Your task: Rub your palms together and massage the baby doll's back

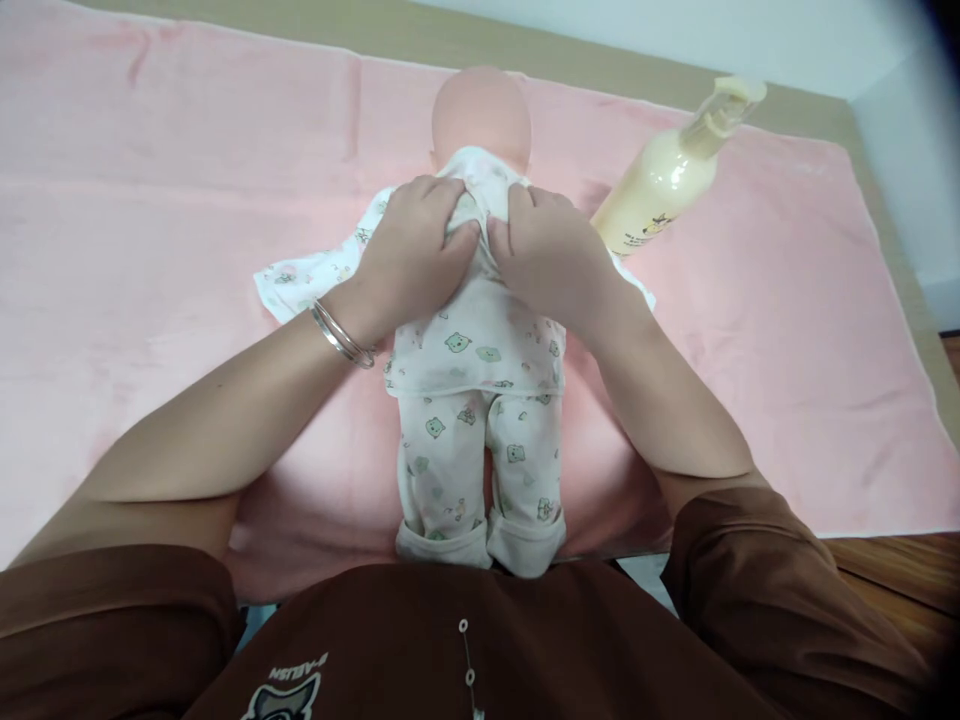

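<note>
A baby doll (481,115) lies lengthwise in front of me, its smooth bald head at the far end and no face showing. It wears a white baby shirt (480,350) and matching white trousers (446,470) with small green printed figures. Over the doll's upper torso, just below the head, my left hand (420,245) has its fingers curled into the shirt. Opposite it, close to the other thumb, my right hand (551,250) is closed on the same shirt. The cloth is bunched between the two thumbs. The fingertips are partly hidden in the folds.
A pink blanket (187,180) covers the table under the doll. To the right of the doll's head is a pale yellow pump bottle (660,185), close beyond my right hand. The table's bare edge (600,65) shows at the back, before a white wall.
</note>
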Tool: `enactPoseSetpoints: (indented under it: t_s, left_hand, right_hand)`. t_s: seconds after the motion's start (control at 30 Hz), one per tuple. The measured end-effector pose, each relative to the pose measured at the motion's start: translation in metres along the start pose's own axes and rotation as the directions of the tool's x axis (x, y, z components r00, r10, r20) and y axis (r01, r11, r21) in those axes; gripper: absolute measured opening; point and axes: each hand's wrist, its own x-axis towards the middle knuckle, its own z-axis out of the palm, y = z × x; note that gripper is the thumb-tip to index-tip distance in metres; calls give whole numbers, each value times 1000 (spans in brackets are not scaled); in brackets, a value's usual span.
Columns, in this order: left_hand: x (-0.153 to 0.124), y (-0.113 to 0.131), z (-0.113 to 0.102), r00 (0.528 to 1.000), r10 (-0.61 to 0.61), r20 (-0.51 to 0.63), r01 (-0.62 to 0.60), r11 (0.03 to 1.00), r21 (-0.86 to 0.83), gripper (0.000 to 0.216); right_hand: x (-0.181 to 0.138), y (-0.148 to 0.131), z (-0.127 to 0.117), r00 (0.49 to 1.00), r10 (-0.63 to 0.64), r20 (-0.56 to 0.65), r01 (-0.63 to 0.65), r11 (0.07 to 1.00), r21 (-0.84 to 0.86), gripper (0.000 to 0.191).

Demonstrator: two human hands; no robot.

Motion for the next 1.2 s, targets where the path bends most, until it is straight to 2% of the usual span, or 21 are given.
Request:
enactPoseSetpoints:
  t_s: [0.1,0.23,0.37,0.47,0.53,0.6,0.7,0.77,0.8,0.93,1.03,1.1,1.2]
  left_hand:
    - [6,-7,0,994,-91,66,92,996,-17,32]
    - [-2,-5,-1,997,-48,63,45,998,52,53]
    - [-21,10,-2,996,77,38,-81,989,127,57]
    - [-24,14,-2,994,109,9,-109,986,125,55]
    - [-18,10,-1,995,102,-2,-101,988,120,53]
    - [-8,2,0,1000,29,-11,-28,997,68,47]
    - [4,-12,3,993,-112,-22,111,993,-25,42]
    - [7,-18,7,989,-144,-36,142,989,-41,43]
    - [7,-19,8,988,-146,-42,144,989,-43,43]
    - [4,-21,13,988,-133,-82,128,989,-71,44]
    - [2,-21,14,985,-142,-99,137,989,-64,45]
    - [2,-20,12,983,-149,-105,145,988,-44,42]
    - [0,-18,11,983,-143,-114,142,990,-22,39]
  right_hand:
    - [-10,-7,3,995,-60,-75,58,998,-27,39]
    - [2,4,11,988,-48,-145,46,999,-18,36]
    - [27,29,18,996,50,-74,-36,984,175,44]
    - [36,38,21,997,63,-34,-49,950,310,50]
    - [33,34,20,995,88,-39,-75,961,266,53]
    - [23,22,16,995,93,-46,-85,987,139,53]
    - [4,1,10,995,-16,-95,9,997,-71,50]
    - [-3,-7,8,985,-92,-144,72,988,-138,50]
    - [-3,-8,8,984,-90,-155,70,989,-132,48]
    - [12,9,8,997,57,-57,-54,997,59,41]
    - [24,24,8,996,77,44,-84,979,188,51]
    - [27,28,10,996,68,55,-79,967,243,52]
    - [25,28,12,997,78,8,-77,967,244,48]
